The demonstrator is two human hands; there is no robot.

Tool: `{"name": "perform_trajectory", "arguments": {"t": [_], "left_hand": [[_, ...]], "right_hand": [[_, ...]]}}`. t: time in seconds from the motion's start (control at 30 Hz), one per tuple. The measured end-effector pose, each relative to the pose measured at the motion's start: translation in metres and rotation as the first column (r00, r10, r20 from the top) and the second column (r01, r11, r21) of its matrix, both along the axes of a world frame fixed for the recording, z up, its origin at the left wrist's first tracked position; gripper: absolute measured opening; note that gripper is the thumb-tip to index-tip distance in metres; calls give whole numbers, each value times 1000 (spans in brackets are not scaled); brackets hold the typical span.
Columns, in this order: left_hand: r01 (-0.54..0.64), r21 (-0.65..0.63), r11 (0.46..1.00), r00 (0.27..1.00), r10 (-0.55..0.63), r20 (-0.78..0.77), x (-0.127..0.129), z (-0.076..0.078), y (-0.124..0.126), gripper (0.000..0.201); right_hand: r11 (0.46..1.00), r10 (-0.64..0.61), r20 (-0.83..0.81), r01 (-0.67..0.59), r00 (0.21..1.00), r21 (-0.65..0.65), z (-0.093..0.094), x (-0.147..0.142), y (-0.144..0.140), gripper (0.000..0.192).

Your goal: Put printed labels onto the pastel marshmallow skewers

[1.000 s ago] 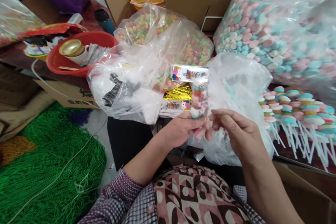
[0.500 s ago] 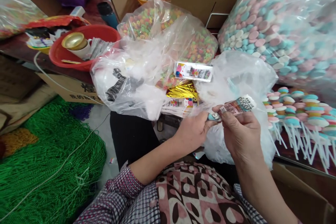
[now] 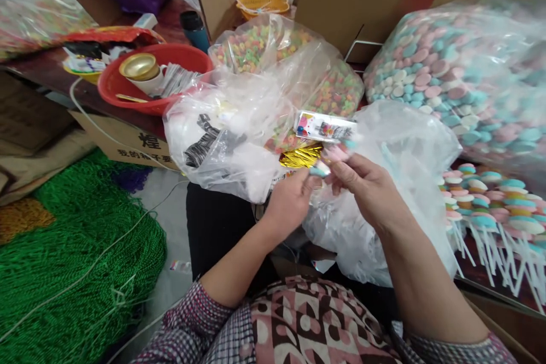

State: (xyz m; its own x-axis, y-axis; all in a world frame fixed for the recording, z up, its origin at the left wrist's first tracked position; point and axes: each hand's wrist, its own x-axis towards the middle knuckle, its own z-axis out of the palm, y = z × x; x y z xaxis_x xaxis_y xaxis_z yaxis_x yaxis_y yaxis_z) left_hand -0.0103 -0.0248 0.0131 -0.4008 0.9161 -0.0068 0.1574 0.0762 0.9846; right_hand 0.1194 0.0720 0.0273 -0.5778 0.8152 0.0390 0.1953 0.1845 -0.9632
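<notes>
1. The left hand (image 3: 290, 202) and the right hand (image 3: 367, 187) meet in the middle of the scene, just above the person's lap, and both grip one candy stick (image 3: 330, 160) between them.
2. The left hand's fingers pinch the near, bluish end of the stick; the right hand's fingers close around its pink part, which points up and away towards the far side. The stick is blurred, so its details cannot be told.
3. Right behind the hands lies a crumpled white plastic bag (image 3: 396, 148).
4. Just beyond the fingertips sits a small printed card (image 3: 326, 127), with gold foil strips (image 3: 301, 156) below it.
5. Farther back stand clear bags of small colourful candy (image 3: 333, 88).
6. On the far right is a big bag of pink, blue and white discs (image 3: 460, 79); near it, finished candy sticks (image 3: 490, 199) lie in a row on the table.
7. To the far left is a red bowl (image 3: 123, 91); on the near left floor, green netting (image 3: 72, 250).
</notes>
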Motion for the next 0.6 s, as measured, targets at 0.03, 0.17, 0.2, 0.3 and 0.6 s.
{"name": "perform_trajectory", "arguments": {"t": [0.03, 0.17, 0.2, 0.3, 0.6], "left_hand": [[-47, 32, 998, 987, 41, 156, -7, -1, 1, 26], [-258, 72, 963, 745, 151, 650, -24, -4, 7, 34], [-290, 67, 955, 697, 163, 698, -26, -4, 8, 34], [-322, 64, 945, 624, 161, 765, -26, -6, 10, 36], [-327, 42, 944, 550, 154, 821, -26, -11, 11, 36]], "right_hand": [[996, 24, 117, -34, 993, 87, -1, -6, 8, 35], [911, -79, 653, -212, 754, 354, -10, -37, 32, 26], [900, -94, 711, -246, 697, 360, -14, -45, 35, 25], [888, -119, 765, -276, 632, 367, -27, -63, 37, 22], [897, -147, 758, -237, 635, 373, -36, -66, 42, 25]]}}
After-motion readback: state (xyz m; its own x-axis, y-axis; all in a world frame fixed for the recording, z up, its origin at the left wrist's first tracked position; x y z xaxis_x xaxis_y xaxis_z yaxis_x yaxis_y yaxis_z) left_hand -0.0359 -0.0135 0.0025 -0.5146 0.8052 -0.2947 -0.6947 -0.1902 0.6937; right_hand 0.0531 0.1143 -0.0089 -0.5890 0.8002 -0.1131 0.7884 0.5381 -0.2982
